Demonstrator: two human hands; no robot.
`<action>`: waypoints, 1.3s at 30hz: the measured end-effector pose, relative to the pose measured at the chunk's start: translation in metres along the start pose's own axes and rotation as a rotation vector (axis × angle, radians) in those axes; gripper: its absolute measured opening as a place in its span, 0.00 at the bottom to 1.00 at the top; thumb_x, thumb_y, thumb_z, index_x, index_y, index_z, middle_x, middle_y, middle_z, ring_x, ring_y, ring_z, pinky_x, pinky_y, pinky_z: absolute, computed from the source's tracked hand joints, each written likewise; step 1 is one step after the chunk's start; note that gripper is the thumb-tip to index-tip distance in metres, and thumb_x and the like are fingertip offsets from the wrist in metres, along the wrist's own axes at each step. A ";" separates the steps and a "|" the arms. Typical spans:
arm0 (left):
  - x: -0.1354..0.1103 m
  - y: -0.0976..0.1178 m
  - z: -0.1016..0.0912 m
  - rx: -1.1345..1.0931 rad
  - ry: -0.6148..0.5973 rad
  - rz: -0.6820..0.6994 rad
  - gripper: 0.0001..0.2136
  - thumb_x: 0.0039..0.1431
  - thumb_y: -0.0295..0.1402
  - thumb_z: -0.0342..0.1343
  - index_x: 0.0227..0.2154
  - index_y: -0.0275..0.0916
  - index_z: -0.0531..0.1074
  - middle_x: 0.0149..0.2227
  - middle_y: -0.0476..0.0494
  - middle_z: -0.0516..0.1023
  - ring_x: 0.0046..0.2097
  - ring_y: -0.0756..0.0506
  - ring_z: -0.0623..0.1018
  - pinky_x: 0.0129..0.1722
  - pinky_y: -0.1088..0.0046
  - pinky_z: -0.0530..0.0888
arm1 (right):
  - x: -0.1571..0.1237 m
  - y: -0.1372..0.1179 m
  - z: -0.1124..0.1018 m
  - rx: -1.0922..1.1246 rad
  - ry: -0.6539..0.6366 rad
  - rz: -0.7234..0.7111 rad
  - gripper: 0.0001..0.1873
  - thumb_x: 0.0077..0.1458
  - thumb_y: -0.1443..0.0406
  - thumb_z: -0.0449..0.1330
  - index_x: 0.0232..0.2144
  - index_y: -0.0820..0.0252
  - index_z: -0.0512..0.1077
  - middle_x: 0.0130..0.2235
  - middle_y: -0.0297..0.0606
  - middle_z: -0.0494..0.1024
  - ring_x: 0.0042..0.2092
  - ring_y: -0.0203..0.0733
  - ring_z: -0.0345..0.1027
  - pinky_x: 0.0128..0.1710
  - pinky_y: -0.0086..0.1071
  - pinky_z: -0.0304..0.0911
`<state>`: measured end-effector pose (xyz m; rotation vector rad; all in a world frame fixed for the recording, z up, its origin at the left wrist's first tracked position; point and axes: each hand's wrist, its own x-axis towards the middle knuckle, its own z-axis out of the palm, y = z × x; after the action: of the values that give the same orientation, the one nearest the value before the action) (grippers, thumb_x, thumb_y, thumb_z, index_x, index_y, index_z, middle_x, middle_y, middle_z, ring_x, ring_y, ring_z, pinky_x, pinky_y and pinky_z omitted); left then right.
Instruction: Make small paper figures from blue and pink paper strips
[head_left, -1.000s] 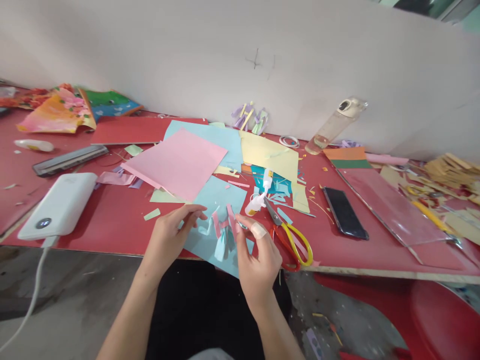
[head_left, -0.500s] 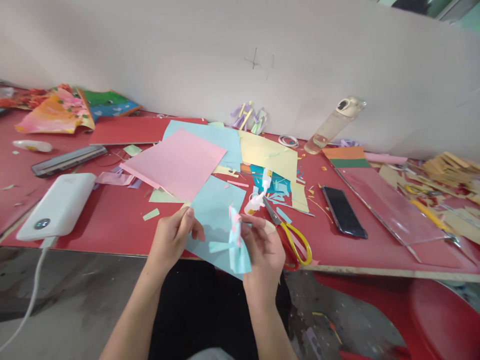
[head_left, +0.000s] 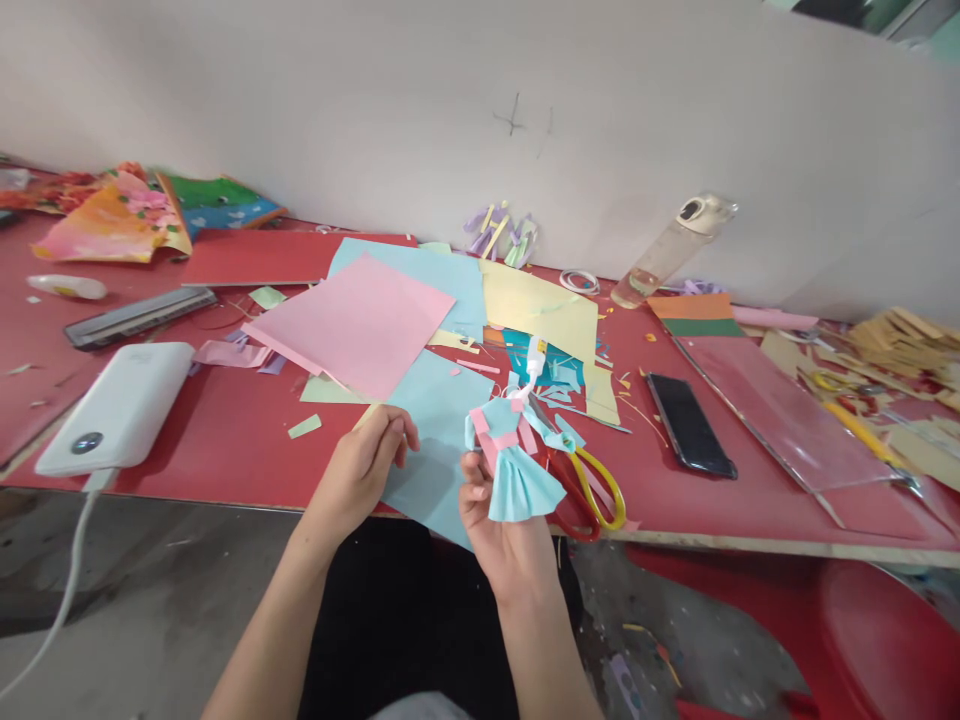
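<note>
My right hand (head_left: 501, 530) holds up a small paper dress (head_left: 514, 462), light blue with pink straps and a pink waistband, its front turned to me. The thumb presses the dress's left edge and the fingers are hidden behind it. My left hand (head_left: 363, 468) hovers just left of it with the fingers curled loosely, over the near edge of a light blue sheet (head_left: 435, 440) lying on the red table (head_left: 225, 430). A small glue bottle (head_left: 531, 362) lies just beyond the dress. Yellow-handled scissors (head_left: 589, 478) lie to its right.
Pink (head_left: 352, 325), blue and yellow (head_left: 540, 310) sheets lie spread behind the hands amid paper scraps. A white power bank (head_left: 116, 410) with a cable sits left, a black phone (head_left: 686, 422) right, and a clear bottle (head_left: 670, 252) leans at the wall. A clear sheet (head_left: 780, 415) and tan scraps are far right.
My right hand has turned the paper dress from edge-on to face me and raised it slightly. My left hand has let go of it and drawn a little away to the left.
</note>
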<state>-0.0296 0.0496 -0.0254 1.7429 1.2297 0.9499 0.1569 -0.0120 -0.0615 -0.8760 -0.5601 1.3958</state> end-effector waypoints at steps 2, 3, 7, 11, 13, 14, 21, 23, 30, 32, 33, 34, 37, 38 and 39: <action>-0.001 0.000 0.000 0.016 0.012 -0.017 0.15 0.72 0.34 0.42 0.28 0.42 0.65 0.25 0.50 0.74 0.27 0.48 0.71 0.32 0.72 0.69 | 0.000 0.001 0.000 0.024 -0.003 0.003 0.08 0.65 0.56 0.62 0.42 0.49 0.79 0.49 0.42 0.83 0.52 0.49 0.79 0.32 0.34 0.77; -0.002 -0.001 0.000 0.022 0.017 -0.026 0.16 0.71 0.33 0.42 0.25 0.42 0.63 0.23 0.51 0.73 0.25 0.49 0.70 0.30 0.72 0.68 | 0.001 0.001 0.001 0.026 -0.006 0.000 0.08 0.65 0.57 0.63 0.42 0.48 0.80 0.50 0.42 0.83 0.52 0.48 0.79 0.32 0.34 0.77; -0.004 0.001 -0.001 0.032 0.000 -0.052 0.24 0.73 0.37 0.41 0.18 0.41 0.63 0.17 0.51 0.70 0.20 0.50 0.68 0.26 0.73 0.66 | 0.000 0.003 0.003 0.025 0.006 0.022 0.08 0.66 0.57 0.61 0.45 0.47 0.78 0.52 0.41 0.82 0.52 0.47 0.79 0.32 0.33 0.77; -0.005 0.003 -0.002 0.019 -0.003 -0.043 0.25 0.71 0.41 0.48 0.16 0.40 0.65 0.16 0.50 0.71 0.20 0.51 0.69 0.25 0.74 0.66 | 0.001 0.003 0.007 -0.042 0.080 -0.082 0.11 0.64 0.55 0.62 0.44 0.50 0.78 0.48 0.44 0.84 0.46 0.51 0.81 0.28 0.35 0.75; -0.006 0.004 -0.003 0.016 0.003 -0.026 0.23 0.70 0.41 0.50 0.18 0.40 0.69 0.17 0.50 0.70 0.21 0.51 0.69 0.25 0.74 0.66 | 0.001 0.002 0.009 -0.079 0.125 -0.152 0.11 0.64 0.54 0.61 0.42 0.51 0.79 0.44 0.44 0.84 0.42 0.52 0.82 0.25 0.35 0.74; -0.006 0.003 -0.004 0.016 0.002 -0.017 0.21 0.70 0.41 0.50 0.20 0.39 0.72 0.18 0.51 0.70 0.22 0.50 0.69 0.25 0.74 0.65 | 0.001 0.001 0.011 -0.089 0.139 -0.172 0.11 0.64 0.54 0.61 0.42 0.50 0.79 0.43 0.43 0.84 0.41 0.52 0.82 0.24 0.35 0.73; -0.003 -0.006 0.000 -0.027 -0.007 0.041 0.16 0.72 0.40 0.46 0.45 0.42 0.79 0.36 0.46 0.81 0.28 0.50 0.74 0.31 0.74 0.71 | -0.004 -0.011 0.023 0.222 0.109 0.042 0.06 0.54 0.60 0.72 0.35 0.50 0.81 0.43 0.36 0.85 0.39 0.40 0.80 0.26 0.25 0.72; -0.004 -0.007 0.001 -0.034 0.036 0.040 0.14 0.70 0.39 0.49 0.47 0.42 0.79 0.38 0.46 0.83 0.26 0.51 0.74 0.30 0.75 0.72 | -0.006 -0.015 0.029 0.329 0.083 0.141 0.08 0.49 0.63 0.76 0.33 0.51 0.82 0.42 0.35 0.85 0.38 0.35 0.79 0.26 0.20 0.71; -0.007 -0.002 0.000 0.010 0.180 -0.039 0.17 0.62 0.39 0.62 0.18 0.39 0.76 0.15 0.52 0.71 0.19 0.52 0.69 0.22 0.76 0.65 | -0.006 -0.023 0.043 0.484 0.110 0.251 0.13 0.37 0.68 0.81 0.26 0.56 0.82 0.32 0.30 0.84 0.31 0.29 0.77 0.22 0.13 0.67; -0.008 -0.002 0.000 0.019 0.187 -0.041 0.22 0.63 0.39 0.60 0.14 0.39 0.70 0.14 0.52 0.70 0.19 0.52 0.68 0.22 0.75 0.64 | -0.006 -0.023 0.041 0.479 0.092 0.252 0.12 0.39 0.68 0.80 0.27 0.55 0.83 0.33 0.31 0.84 0.32 0.29 0.77 0.22 0.14 0.68; -0.009 -0.002 0.000 0.024 0.196 -0.041 0.24 0.64 0.39 0.59 0.13 0.38 0.68 0.13 0.52 0.68 0.18 0.52 0.67 0.22 0.75 0.63 | -0.006 -0.022 0.041 0.478 0.080 0.249 0.11 0.41 0.67 0.80 0.28 0.55 0.83 0.34 0.31 0.84 0.33 0.29 0.77 0.23 0.14 0.68; -0.009 -0.002 0.000 0.029 0.207 -0.041 0.25 0.65 0.39 0.58 0.12 0.38 0.66 0.13 0.52 0.66 0.18 0.53 0.65 0.21 0.74 0.61 | -0.007 -0.022 0.040 0.476 0.071 0.247 0.11 0.42 0.67 0.80 0.28 0.55 0.83 0.35 0.31 0.84 0.34 0.29 0.77 0.23 0.14 0.68; -0.009 -0.006 0.000 0.031 0.249 -0.031 0.27 0.68 0.40 0.55 0.13 0.39 0.58 0.13 0.55 0.56 0.18 0.53 0.59 0.20 0.73 0.56 | -0.007 -0.021 0.040 0.472 0.083 0.240 0.11 0.42 0.67 0.80 0.29 0.56 0.83 0.35 0.30 0.84 0.33 0.29 0.76 0.23 0.15 0.68; -0.008 -0.007 0.000 0.025 0.263 -0.020 0.26 0.69 0.40 0.53 0.15 0.40 0.57 0.15 0.55 0.55 0.18 0.53 0.58 0.20 0.73 0.56 | -0.007 -0.021 0.040 0.468 0.092 0.237 0.12 0.41 0.67 0.80 0.29 0.56 0.83 0.35 0.30 0.83 0.32 0.29 0.76 0.23 0.15 0.68; -0.006 -0.007 0.000 0.016 0.271 -0.003 0.23 0.70 0.40 0.52 0.18 0.41 0.57 0.17 0.55 0.58 0.20 0.52 0.60 0.21 0.74 0.58 | -0.007 -0.021 0.040 0.462 0.099 0.233 0.13 0.40 0.66 0.80 0.30 0.56 0.83 0.35 0.30 0.83 0.32 0.29 0.76 0.22 0.15 0.68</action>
<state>-0.0339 0.0451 -0.0328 1.6630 1.4126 1.2067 0.1371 -0.0098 -0.0203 -0.6416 -0.0490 1.5972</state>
